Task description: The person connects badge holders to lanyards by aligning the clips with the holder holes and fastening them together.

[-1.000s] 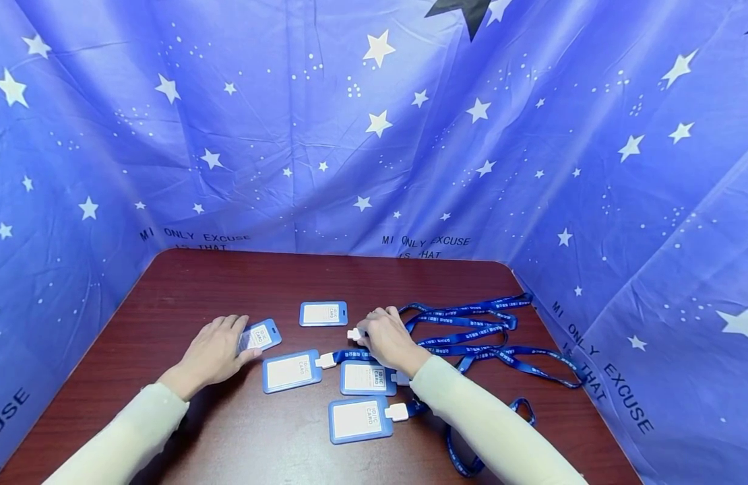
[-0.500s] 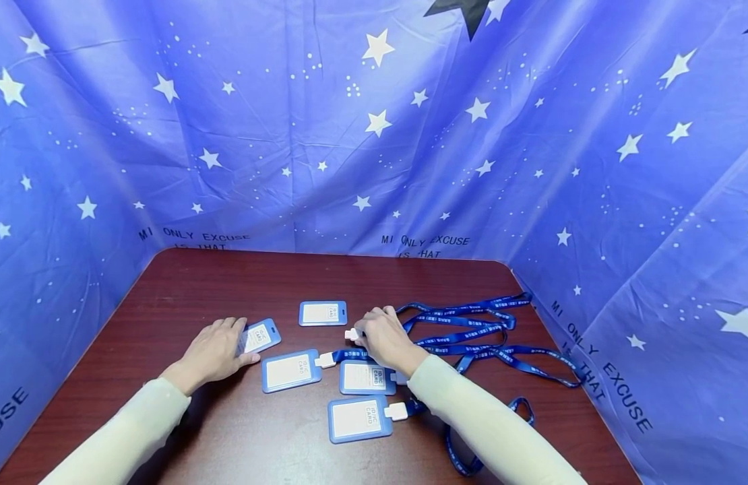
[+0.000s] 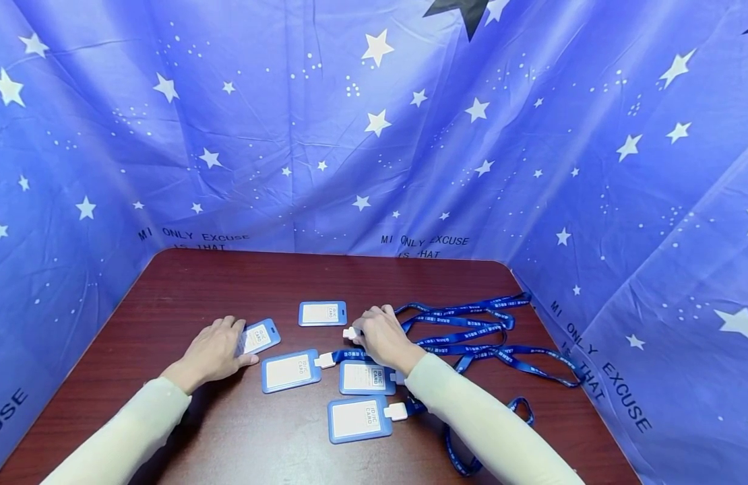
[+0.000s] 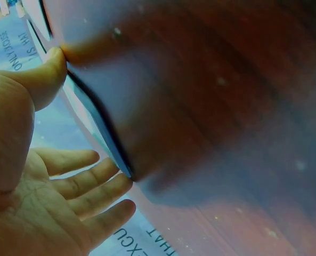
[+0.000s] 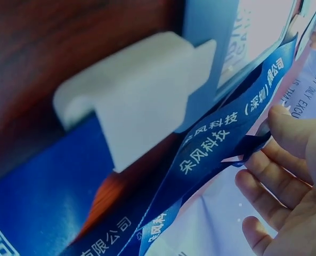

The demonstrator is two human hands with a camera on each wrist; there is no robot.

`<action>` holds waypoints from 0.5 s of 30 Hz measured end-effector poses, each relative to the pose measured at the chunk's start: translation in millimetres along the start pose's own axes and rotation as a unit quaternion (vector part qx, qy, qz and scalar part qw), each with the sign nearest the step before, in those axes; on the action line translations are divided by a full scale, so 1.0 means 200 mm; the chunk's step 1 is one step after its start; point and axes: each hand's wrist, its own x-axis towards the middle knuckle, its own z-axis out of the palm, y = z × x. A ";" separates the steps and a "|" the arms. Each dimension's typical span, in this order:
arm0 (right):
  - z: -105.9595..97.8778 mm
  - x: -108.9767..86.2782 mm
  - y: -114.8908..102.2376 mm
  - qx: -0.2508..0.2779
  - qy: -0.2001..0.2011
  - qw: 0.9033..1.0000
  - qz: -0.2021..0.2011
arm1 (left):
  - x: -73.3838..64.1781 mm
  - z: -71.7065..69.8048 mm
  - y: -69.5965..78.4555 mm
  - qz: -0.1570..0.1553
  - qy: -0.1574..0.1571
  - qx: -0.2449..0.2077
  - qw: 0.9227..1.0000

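Note:
My left hand [image 3: 208, 353] lies over the left end of a blue badge holder [image 3: 262, 335]. Its thumb and fingertips hold opposite edges of this holder [image 4: 96, 112] in the left wrist view. To the right, my right hand [image 3: 386, 338] pinches a blue lanyard [image 5: 259, 128] between thumb and fingers, and the lanyard's white clip [image 3: 352, 333] sticks out left of the fingertips. Clip and held holder are apart, with bare tabletop between them. A loose badge holder [image 3: 321, 313] without a lanyard lies behind, between the hands.
Nearer the front lie three badge holders with lanyards: a left one [image 3: 290, 371], a middle one [image 3: 364, 377] partly under a strap, and a front one [image 3: 357, 419]. Looped straps [image 3: 465, 330] spread right across the brown table [image 3: 228, 276]. A starry curtain [image 3: 325, 101] surrounds it.
My left thumb has shifted slightly toward the near side of the table. My right hand stays almost still on the lanyard, and the holders keep their places.

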 end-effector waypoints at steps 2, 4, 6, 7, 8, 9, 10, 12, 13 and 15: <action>0.00 0.00 0.00 0.000 0.003 1.000 -0.002 | 0.00 0.00 0.00 0.000 0.001 0.000 1.000; 0.00 0.00 0.00 -0.001 0.005 1.000 -0.002 | 0.00 0.00 0.00 0.003 0.002 0.002 1.000; 0.01 0.00 0.00 -0.003 0.007 1.000 -0.003 | 0.00 0.00 0.00 0.005 0.003 0.005 1.000; 0.01 0.00 0.00 -0.003 0.007 1.000 -0.003 | 0.00 0.00 0.00 0.006 0.004 0.007 1.000; 0.01 0.00 0.00 -0.003 0.006 1.000 -0.002 | 0.01 0.00 0.00 0.007 0.004 0.009 1.000; 0.01 0.01 0.00 -0.003 0.005 1.000 -0.002 | 0.01 0.00 0.00 0.006 0.004 0.009 1.000; 0.01 0.01 0.00 -0.003 0.004 1.000 -0.001 | 0.01 0.00 0.00 0.006 0.003 0.010 1.000; 0.01 0.01 0.00 -0.003 0.002 1.000 0.001 | 0.00 0.00 0.01 0.004 0.002 0.008 1.000; 0.01 0.01 0.00 -0.003 0.001 1.000 0.002 | 0.00 0.00 0.01 0.003 0.003 0.007 1.000; 0.01 0.02 -0.01 -0.005 -0.001 1.000 0.002 | 0.00 0.00 0.01 0.001 0.003 0.004 1.000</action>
